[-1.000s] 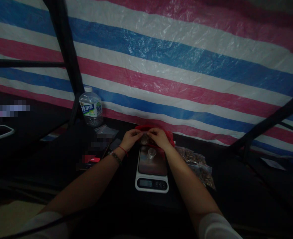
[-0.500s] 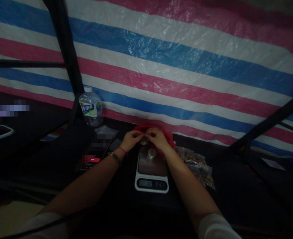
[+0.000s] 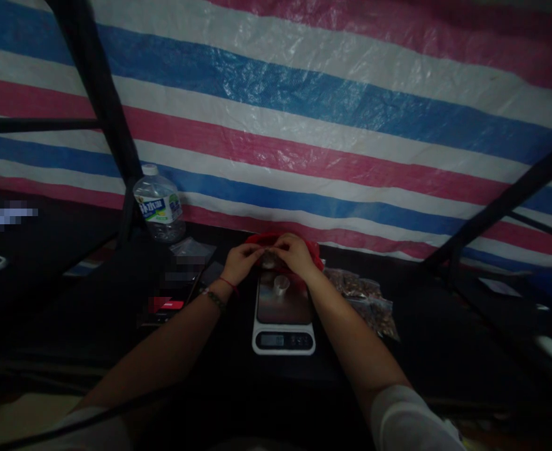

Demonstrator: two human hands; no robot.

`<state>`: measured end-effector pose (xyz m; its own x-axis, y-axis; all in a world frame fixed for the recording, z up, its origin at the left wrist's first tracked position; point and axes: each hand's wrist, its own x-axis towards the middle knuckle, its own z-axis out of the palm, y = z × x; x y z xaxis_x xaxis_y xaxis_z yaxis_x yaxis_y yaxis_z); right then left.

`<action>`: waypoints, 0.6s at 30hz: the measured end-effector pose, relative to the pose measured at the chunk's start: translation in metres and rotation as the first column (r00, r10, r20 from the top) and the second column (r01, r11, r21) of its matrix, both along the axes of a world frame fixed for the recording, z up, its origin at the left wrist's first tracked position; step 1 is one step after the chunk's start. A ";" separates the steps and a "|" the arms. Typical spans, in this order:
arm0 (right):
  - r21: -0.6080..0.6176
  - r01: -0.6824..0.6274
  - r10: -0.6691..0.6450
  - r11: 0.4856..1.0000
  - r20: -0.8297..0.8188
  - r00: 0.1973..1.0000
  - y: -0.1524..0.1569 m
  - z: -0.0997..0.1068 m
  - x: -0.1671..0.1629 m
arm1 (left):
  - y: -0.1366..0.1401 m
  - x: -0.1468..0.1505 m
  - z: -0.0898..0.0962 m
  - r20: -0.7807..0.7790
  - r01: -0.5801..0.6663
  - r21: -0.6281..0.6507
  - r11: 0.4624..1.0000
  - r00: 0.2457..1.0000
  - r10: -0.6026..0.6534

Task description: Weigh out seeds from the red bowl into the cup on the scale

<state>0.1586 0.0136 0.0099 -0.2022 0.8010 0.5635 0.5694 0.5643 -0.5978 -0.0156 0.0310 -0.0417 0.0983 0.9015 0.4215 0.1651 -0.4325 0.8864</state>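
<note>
Both hands meet at the far edge of the white digital kitchen scale (image 3: 283, 313): left hand (image 3: 239, 263) and right hand (image 3: 296, 255) pinch a small clear packet (image 3: 269, 257) between them, above a small clear plastic cup (image 3: 281, 285) on the scale's platform.

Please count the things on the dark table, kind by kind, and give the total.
Water bottle: 1
Kitchen scale: 1
Small clear cup on the scale: 1
Red container behind the hands: 1
Small item pinched by left hand and right hand: 1
Clear bags of brown pieces: at least 2, outlines unclear
Total: about 7
</note>
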 end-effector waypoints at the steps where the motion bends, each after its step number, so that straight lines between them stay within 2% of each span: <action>1: 0.017 0.019 -0.019 1.000 0.012 1.000 -0.002 0.004 0.001 | 0.001 0.000 0.000 0.012 -0.015 -0.006 1.000 1.000 0.015; 5: 0.056 0.092 -0.093 0.994 0.021 0.995 -0.014 0.024 0.017 | 0.004 0.000 -0.002 0.085 -0.036 -0.074 0.997 0.996 0.043; 7: 0.098 0.223 -0.218 0.970 -0.064 0.974 -0.026 0.038 0.037 | 0.006 -0.001 -0.004 0.141 -0.044 -0.117 0.992 0.988 0.061; 9: 0.129 0.367 -0.339 0.921 -0.199 0.920 -0.043 0.053 0.065 | 0.007 -0.002 -0.006 0.164 -0.039 -0.132 0.990 0.985 0.060; 10: 0.115 0.404 -0.368 0.908 -0.244 0.897 -0.053 0.059 0.080 | 0.007 -0.002 -0.006 0.155 -0.032 -0.130 0.991 0.987 0.053; 12: 0.012 0.412 -0.389 0.911 -0.305 0.870 -0.074 0.067 0.108 | 0.005 -0.001 -0.006 0.122 -0.026 -0.117 0.993 0.992 0.041; 15: -0.110 0.388 -0.401 0.915 -0.349 0.847 -0.100 0.060 0.139 | 0.002 0.002 -0.003 0.092 -0.033 -0.114 0.993 0.995 0.043; 18: -0.229 0.378 -0.434 0.897 -0.293 0.852 -0.118 0.035 0.155 | 0.001 0.002 -0.001 0.093 -0.031 -0.129 0.991 0.995 0.043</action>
